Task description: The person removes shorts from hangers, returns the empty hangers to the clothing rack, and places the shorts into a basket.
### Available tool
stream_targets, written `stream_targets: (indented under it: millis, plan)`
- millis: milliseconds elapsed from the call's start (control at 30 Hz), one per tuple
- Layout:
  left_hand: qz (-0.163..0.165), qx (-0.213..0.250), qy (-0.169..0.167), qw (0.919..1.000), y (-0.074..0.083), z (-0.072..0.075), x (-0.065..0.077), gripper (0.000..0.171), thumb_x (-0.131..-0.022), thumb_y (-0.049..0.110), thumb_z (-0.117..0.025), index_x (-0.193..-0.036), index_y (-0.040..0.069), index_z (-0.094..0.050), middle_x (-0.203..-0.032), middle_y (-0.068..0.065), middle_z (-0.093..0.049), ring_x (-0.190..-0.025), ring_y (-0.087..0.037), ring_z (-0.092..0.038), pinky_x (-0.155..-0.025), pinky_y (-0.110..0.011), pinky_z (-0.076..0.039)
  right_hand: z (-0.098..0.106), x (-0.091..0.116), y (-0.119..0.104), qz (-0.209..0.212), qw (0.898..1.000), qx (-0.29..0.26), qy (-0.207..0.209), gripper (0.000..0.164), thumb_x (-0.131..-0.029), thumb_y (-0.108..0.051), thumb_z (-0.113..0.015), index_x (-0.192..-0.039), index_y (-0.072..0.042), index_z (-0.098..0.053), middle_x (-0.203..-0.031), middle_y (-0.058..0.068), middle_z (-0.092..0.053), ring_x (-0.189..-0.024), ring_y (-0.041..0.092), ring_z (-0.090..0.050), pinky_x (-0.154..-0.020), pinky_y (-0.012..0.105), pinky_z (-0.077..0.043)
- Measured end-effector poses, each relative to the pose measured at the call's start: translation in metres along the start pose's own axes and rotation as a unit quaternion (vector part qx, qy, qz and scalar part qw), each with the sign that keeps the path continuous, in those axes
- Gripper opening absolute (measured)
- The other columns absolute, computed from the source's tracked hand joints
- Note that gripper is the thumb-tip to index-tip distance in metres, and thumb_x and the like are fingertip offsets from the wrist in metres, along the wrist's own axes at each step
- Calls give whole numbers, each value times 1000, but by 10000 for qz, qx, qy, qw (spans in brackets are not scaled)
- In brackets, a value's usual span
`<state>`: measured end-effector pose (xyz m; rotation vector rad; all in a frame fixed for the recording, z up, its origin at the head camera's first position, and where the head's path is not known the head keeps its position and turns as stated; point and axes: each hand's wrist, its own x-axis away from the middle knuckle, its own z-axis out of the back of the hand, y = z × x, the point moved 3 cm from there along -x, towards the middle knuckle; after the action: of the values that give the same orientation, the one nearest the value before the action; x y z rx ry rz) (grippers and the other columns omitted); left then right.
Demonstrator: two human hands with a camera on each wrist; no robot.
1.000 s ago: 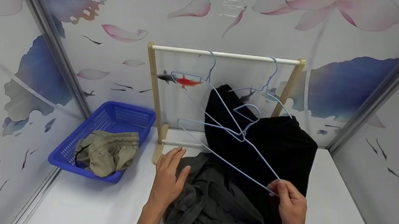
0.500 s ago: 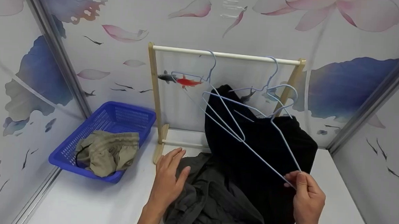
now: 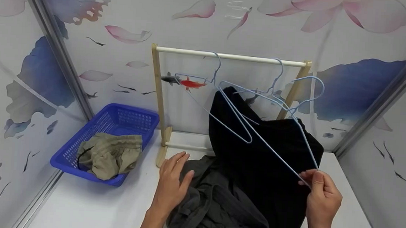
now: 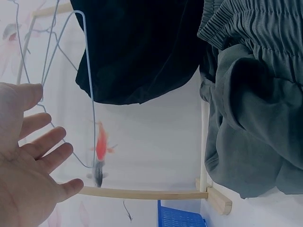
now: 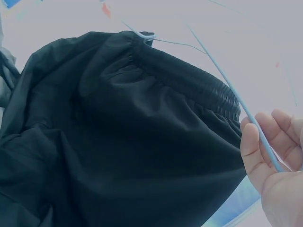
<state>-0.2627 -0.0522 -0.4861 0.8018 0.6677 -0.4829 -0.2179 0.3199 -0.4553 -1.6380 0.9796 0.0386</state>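
Observation:
My right hand (image 3: 323,193) pinches one corner of a blue wire hanger (image 5: 235,94), between thumb and fingers. The hanger has no garment on it; its hook stands up at the right, near the rack's right post. Behind it, a black garment with an elastic waistband (image 5: 189,80) hangs from another hanger (image 3: 281,71) on the rack. My left hand (image 3: 172,182) is held with spread, extended fingers at the left edge of a crumpled dark grey garment (image 3: 215,203). That garment's gathered elastic waist shows in the left wrist view.
A small rack with wooden posts and a white rod (image 3: 241,57) stands against the patterned back wall. Another bare blue hanger (image 3: 219,67) hangs left of centre on it. At the left, a blue basket (image 3: 133,108) holds a khaki garment (image 3: 110,156).
My right hand has moved right, carrying the hanger with it; the hook has risen and swung to the right. My left hand, the garments and the basket have stayed in place.

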Motion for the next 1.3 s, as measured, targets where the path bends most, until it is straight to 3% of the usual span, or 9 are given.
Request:
stream_targets:
  millis: [200, 400, 633, 933, 1300]
  plan:
    - [4, -102, -21, 9999, -2, -2, 1, 45, -92, 18, -66, -134, 5, -56, -134, -18, -53, -122, -36, -49, -98, -69, -30, 0, -8, 1, 75, 10000, -17, -53, 32, -98, 1, -47, -90, 32, -50, -77, 24, -64, -69, 21, -67, -60, 24, -55]
    - [4, -291, -170, 9994, -4, -5, 1, 44, -94, 22, -64, -133, 3, -57, -134, -19, -54, -123, -36, -49, -98, -69, -30, -6, -14, 4, -31, 9998, 186, 20, 34, -97, -4, -53, -89, 28, -55, -76, 20, -66, -68, 17, -68, -58, 23, -54]
    - [-54, -596, -241, 9979, -10, -6, -1, 43, -95, 23, -63, -130, 1, -58, -132, -20, -55, -124, -36, -50, -97, -70, -31, -26, -19, -15, -95, 9986, 466, -226, 31, -97, 0, -51, -90, 30, -56, -78, 33, -61, -69, 20, -69, -59, 25, -55]
    - [-138, -874, -314, 9956, -15, -9, -8, 42, -97, 28, -58, -129, 1, -59, -132, -20, -55, -124, -37, -49, -98, -68, -31, -44, -30, -18, -103, 9956, 808, -455, 27, -97, 2, -50, -91, 28, -57, -80, 36, -61, -69, 20, -70, -59, 25, -55]
    - [-207, -1008, -403, 9939, -16, -10, -16, 40, -95, 25, -62, -128, 2, -60, -132, -20, -55, -124, -36, -49, -98, -66, -33, -70, -40, -25, -146, 9890, 1222, -823, 27, -98, 0, -50, -94, 24, -61, -86, 42, -59, -74, 23, -70, -63, 26, -56]
